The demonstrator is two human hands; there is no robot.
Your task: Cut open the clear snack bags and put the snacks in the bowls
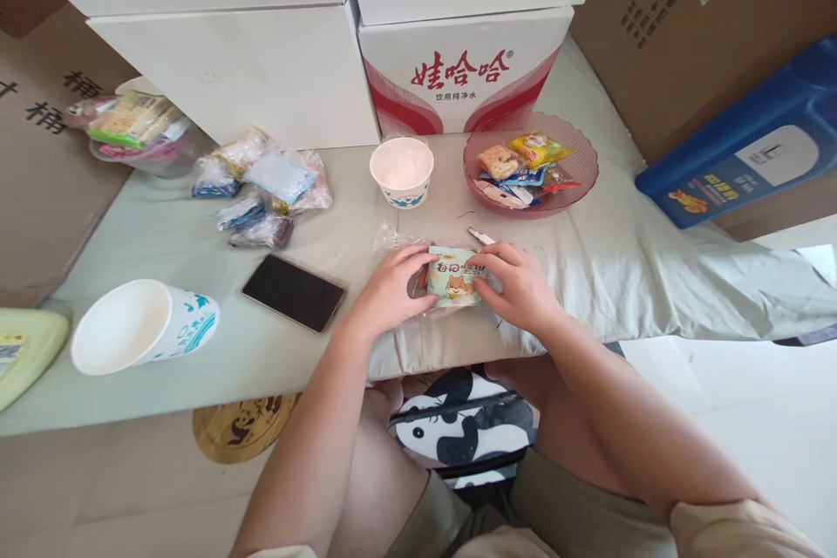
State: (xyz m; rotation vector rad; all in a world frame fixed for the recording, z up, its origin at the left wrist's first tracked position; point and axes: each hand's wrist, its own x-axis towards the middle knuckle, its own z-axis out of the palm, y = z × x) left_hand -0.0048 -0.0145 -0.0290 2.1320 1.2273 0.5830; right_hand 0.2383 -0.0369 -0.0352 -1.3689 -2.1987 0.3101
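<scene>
Left hand [392, 289] and right hand [523, 286] in apparent pinch on green packet [456, 286], lettering [450, 268] partly hidden.

Both forearms [310, 436] are reaching forward, angling inward. The left hand [394, 289] and right hand [521, 283] are facing each other, fingers bending.

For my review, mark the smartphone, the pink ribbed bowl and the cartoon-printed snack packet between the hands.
Smartphone [294, 293]: head view, on its dark screen.
Pink ribbed bowl [584, 164]: head view, on its bare right-side wall.
Cartoon-printed snack packet [452, 279]: head view, on its printed front.
</scene>
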